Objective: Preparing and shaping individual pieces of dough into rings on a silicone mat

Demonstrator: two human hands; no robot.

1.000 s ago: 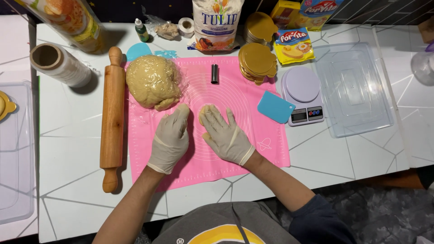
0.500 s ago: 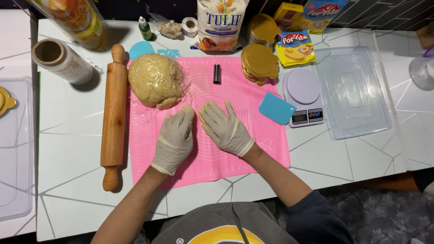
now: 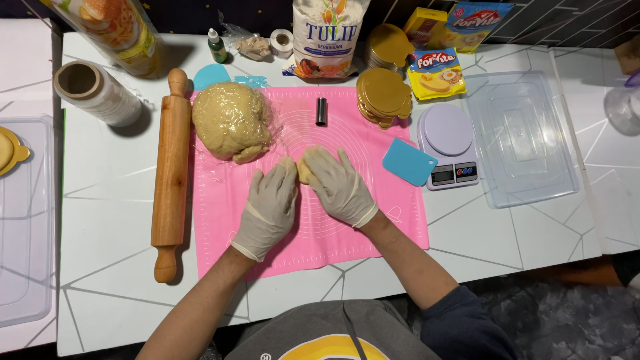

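**Hands close in on a small piece of dough**

Both gloved hands have drawn together since a moment ago, when they lay flat and apart on the mat; a small lump of dough (image 3: 304, 170) now shows between them at the middle of the frame. His left hand (image 3: 268, 207) curves in from the left, fingers bent against the lump. His right hand (image 3: 339, 185) cups it from the right, fingers spread over the top, so both hands are grasping the piece.

Under them lies the pink silicone mat (image 3: 333, 233). Up and to the left sits the big dough ball (image 3: 232, 121), wrapped in clear film. A short metal tube (image 3: 321, 111) stands near the mat's top edge. Left of the mat lies a wooden rolling pin (image 3: 171, 173). To the right are a blue scraper (image 3: 409, 162), a small kitchen scale (image 3: 448, 143) and a stack of gold round boards (image 3: 383, 97).
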